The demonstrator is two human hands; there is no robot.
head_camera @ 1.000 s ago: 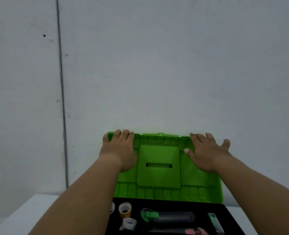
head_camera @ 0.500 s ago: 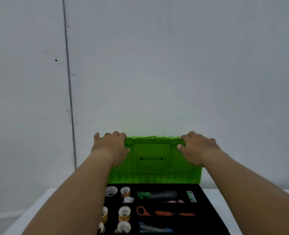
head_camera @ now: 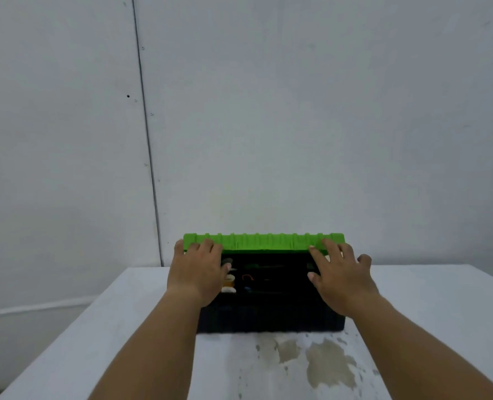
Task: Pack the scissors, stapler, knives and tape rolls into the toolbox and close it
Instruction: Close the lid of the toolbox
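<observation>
Toolbox of black plastic [head_camera: 268, 316] sits on the white table [head_camera: 412, 313], its ribbed green lid [head_camera: 264, 242] tipped partway down over it. Left hand [head_camera: 196, 272] and right hand [head_camera: 340, 280] lie flat, fingers spread, on the lid's near edge. Tape rolls [head_camera: 229, 281] show dimly inside.

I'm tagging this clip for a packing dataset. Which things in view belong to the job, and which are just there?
Part of the job:
- green lid, half lowered
- black toolbox base
- tape rolls inside
- left hand and right hand, both on the lid

Just there:
- white table
- stains on it
- wall
</observation>
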